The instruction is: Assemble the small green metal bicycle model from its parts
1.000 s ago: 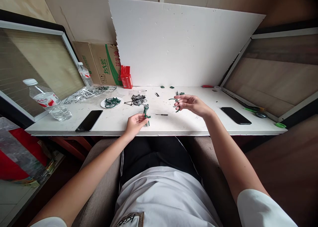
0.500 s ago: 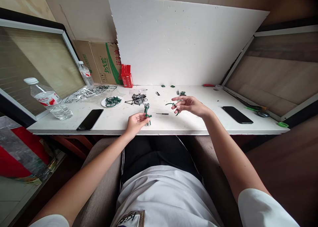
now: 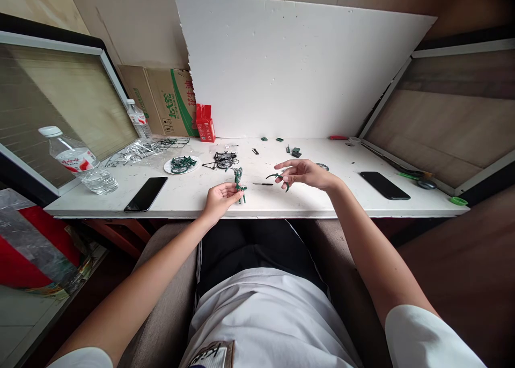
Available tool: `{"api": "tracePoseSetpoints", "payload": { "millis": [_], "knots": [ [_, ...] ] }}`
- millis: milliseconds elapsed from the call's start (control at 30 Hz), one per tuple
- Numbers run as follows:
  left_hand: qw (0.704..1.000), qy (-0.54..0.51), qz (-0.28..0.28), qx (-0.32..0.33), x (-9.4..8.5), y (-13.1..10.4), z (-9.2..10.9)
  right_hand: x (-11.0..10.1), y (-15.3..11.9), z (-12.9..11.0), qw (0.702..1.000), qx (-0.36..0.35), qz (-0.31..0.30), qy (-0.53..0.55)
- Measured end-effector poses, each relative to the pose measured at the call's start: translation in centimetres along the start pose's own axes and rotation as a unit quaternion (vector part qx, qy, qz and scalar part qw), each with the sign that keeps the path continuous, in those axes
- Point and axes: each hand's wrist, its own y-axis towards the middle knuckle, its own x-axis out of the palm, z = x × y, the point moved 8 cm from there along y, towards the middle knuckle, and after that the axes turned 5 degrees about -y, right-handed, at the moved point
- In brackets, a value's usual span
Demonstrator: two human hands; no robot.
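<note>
Between the thumb and fingers of my left hand [image 3: 219, 198] is a dark green toy bicycle frame [image 3: 238, 185], held upright just above the table's front part. My right hand [image 3: 306, 173] pinches a thin, curved green plastic piece [image 3: 272, 176]; its exact kind is unclear and the fingers cover part of it. The two held parts are apart. On the table between my hands lies a small dark screwdriver [image 3: 264, 184]. A small spoked wheel [image 3: 322, 167] shows partly behind my right wrist. Farther back are small dark green pieces [image 3: 296, 152].
To the left are a white plate [image 3: 166, 169] of green bicycle parts, black bicycle parts [image 3: 224, 160], plastic sprues [image 3: 139, 151], a phone [image 3: 146, 193] and a water bottle [image 3: 82, 161]. Another phone [image 3: 384, 186] lies right. A white board [image 3: 306, 67] stands behind the white table [image 3: 193, 207].
My right hand has shifted slightly left and down with the curved green piece, uncovering the wheel behind it. My left hand stays almost still with the bicycle frame.
</note>
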Motion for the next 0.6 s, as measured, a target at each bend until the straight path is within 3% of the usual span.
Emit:
{"api": "tracePoseSetpoints", "payload": {
  "millis": [200, 300, 400, 467, 600],
  "knots": [
    [1.0, -0.002, -0.009, -0.003, 0.1, 0.0, 0.1, -0.7, 0.1, 0.9, 0.999, 0.021, 0.024, -0.035],
    [1.0, -0.006, -0.01, -0.004, 0.2, -0.1, 0.2, -3.1, 0.1, 2.1, 0.982, 0.039, 0.139, -0.122],
    [1.0, -0.006, -0.006, -0.006, 0.2, -0.1, 0.3, -5.6, -0.3, 3.1, 0.939, 0.046, 0.258, -0.224],
    [1.0, -0.004, -0.005, -0.006, 0.2, -0.1, 0.3, -6.1, -0.3, 4.0, 0.924, 0.062, 0.265, -0.268],
    [1.0, 0.0, -0.01, -0.005, 0.3, -0.1, 0.3, -5.8, -0.1, 5.5, 0.921, 0.077, 0.21, -0.318]
  ]
}}
